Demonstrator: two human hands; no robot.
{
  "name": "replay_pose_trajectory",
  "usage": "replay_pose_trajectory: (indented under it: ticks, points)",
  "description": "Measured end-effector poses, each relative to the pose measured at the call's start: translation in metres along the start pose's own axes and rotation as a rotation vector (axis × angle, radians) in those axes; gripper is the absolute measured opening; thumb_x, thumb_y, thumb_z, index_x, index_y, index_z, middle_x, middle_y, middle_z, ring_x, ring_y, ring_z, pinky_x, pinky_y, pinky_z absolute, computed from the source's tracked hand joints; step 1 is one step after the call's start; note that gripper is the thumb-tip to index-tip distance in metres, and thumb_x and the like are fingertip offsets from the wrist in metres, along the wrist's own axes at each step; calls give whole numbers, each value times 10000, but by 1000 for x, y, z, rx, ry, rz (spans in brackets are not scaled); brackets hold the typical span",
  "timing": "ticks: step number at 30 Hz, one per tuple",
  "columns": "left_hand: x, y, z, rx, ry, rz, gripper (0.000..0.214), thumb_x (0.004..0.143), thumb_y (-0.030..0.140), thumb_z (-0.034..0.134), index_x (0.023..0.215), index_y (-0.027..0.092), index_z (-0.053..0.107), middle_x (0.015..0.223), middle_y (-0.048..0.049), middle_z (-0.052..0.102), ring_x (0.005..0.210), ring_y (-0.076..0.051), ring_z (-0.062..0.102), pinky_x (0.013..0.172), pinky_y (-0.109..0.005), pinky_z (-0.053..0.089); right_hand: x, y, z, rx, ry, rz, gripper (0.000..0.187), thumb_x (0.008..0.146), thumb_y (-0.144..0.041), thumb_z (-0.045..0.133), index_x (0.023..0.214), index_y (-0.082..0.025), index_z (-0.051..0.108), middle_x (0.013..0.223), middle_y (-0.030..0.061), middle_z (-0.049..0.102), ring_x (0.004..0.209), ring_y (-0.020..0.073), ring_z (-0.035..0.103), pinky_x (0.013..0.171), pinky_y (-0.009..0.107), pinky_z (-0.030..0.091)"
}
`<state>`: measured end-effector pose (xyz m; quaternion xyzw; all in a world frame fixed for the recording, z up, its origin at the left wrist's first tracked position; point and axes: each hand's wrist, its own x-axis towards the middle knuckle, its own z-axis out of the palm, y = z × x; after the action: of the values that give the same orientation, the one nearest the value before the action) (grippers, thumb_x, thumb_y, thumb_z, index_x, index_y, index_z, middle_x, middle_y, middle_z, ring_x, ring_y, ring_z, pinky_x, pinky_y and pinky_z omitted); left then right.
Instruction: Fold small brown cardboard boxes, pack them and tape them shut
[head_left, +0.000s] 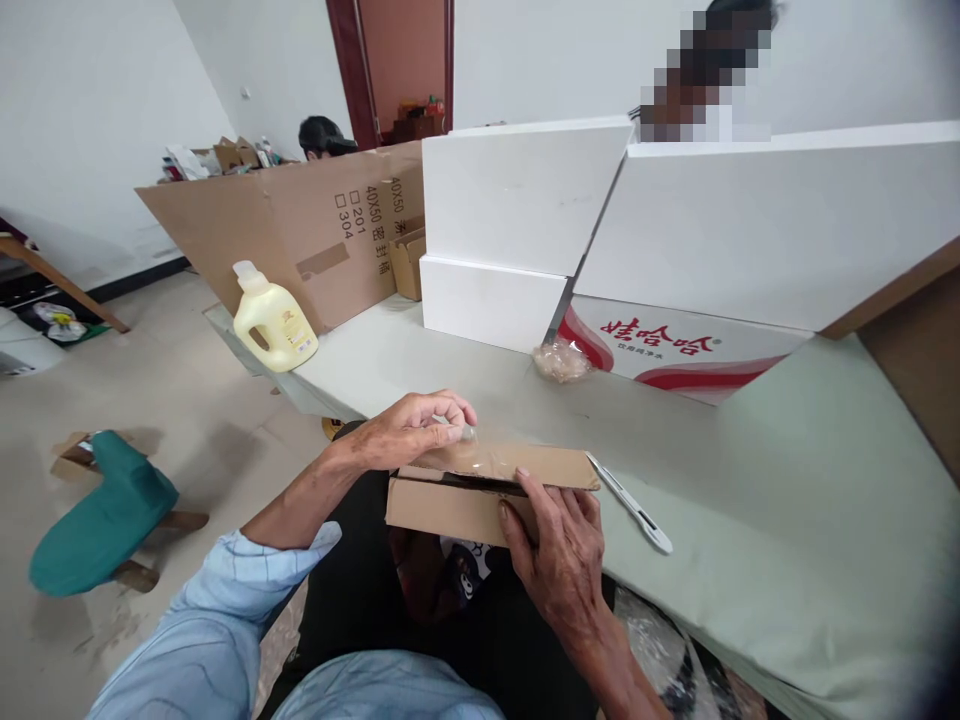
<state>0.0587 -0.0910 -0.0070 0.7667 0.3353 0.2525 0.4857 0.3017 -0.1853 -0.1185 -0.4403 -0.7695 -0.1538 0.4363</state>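
Note:
A small brown cardboard box (pixel 442 508) rests at the table's near edge, above my lap, with its two top flaps nearly meeting along a dark gap. My right hand (pixel 559 540) is closed on the box's right end, its fingers on the top and the thumb on the near side. Above the left part of the box, my left hand (pixel 427 425) pinches a strip of clear tape (pixel 471 435). Part of the tape shines over the far flap. To the right of the box lies a slim white utility knife (pixel 634 508).
White boards (pixel 517 200) and a large brown carton (pixel 315 230) wall off the table's far side. A yellow jug (pixel 276 322) stands at the left edge, and crumpled clear tape (pixel 562 360) lies mid-table. A green-covered stool (pixel 105 525) is on the floor. Two people are beyond.

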Motion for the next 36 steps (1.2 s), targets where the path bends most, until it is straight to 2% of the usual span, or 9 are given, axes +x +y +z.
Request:
replay_pose_trajectory:
  ticks: [6, 10, 13, 16, 19, 24, 27, 31, 36]
  points:
    - [11, -14, 7, 86, -99, -29, 277, 961, 395, 617, 799, 170, 595, 1209, -89, 681, 858, -160, 598, 780, -309, 495, -1, -3, -1, 7, -10, 1, 489, 1076, -178, 608, 1547, -175, 477, 1022, 81, 767, 935, 259, 725, 903, 417, 504]
    - [11, -17, 11, 209, -64, -31, 188, 942, 306, 612, 804, 178, 609, 1153, -67, 675, 955, -182, 623, 798, -300, 510, 0, -3, -1, 13, -21, 9, 506, 1069, -175, 609, 1557, -190, 475, 991, 64, 762, 899, 252, 724, 884, 409, 503]
    - [9, -15, 14, 268, 21, -22, 87, 917, 283, 662, 916, 196, 653, 1117, -48, 685, 945, -180, 630, 815, -307, 525, 0, -3, -1, 2, -11, 6, 501, 1071, -183, 610, 1553, -175, 472, 1011, 82, 766, 909, 262, 725, 894, 419, 501]
    - [6, -11, 17, 312, 101, 96, 48, 905, 219, 700, 949, 201, 693, 1111, -53, 696, 1007, -198, 652, 876, -324, 535, -1, -4, 0, 2, -7, 5, 503, 1075, -183, 611, 1557, -181, 467, 985, 73, 759, 887, 257, 722, 891, 416, 500]
    - [2, -5, 18, 316, 19, 226, 93, 975, 220, 689, 924, 186, 758, 1107, -85, 710, 1000, -201, 689, 893, -325, 542, -2, -5, 0, 6, -6, 5, 484, 1081, -186, 605, 1547, -181, 474, 970, 68, 753, 872, 253, 720, 886, 411, 497]
    - [-6, -1, 23, 399, -8, 248, 137, 900, 292, 862, 990, 195, 827, 1123, -91, 734, 1000, -218, 714, 909, -335, 544, -4, -6, 0, 3, 10, -1, 429, 1079, -177, 607, 1498, -156, 518, 1011, 92, 764, 911, 259, 720, 895, 411, 491]
    - [-7, 0, 27, 357, 13, 236, 59, 945, 223, 788, 921, 198, 836, 1022, -71, 745, 931, -195, 714, 831, -307, 538, -4, -7, 0, 10, 5, 0, 467, 1066, -164, 624, 1519, -158, 510, 995, 85, 764, 901, 257, 723, 900, 412, 495]
    - [-6, 3, 31, 300, 10, 250, 184, 989, 212, 701, 828, 190, 789, 934, -71, 748, 902, -200, 706, 830, -318, 546, -5, -7, 0, 11, 8, 11, 517, 1061, -171, 632, 1557, -187, 486, 985, 69, 768, 880, 251, 725, 888, 407, 502]
    - [-6, 8, 34, 390, -21, 296, 251, 1036, 207, 574, 813, 191, 688, 902, -70, 713, 904, -210, 672, 869, -333, 525, -8, -8, -1, 11, 7, 7, 550, 1053, -168, 641, 1574, -191, 470, 997, 69, 775, 888, 252, 735, 896, 409, 510]
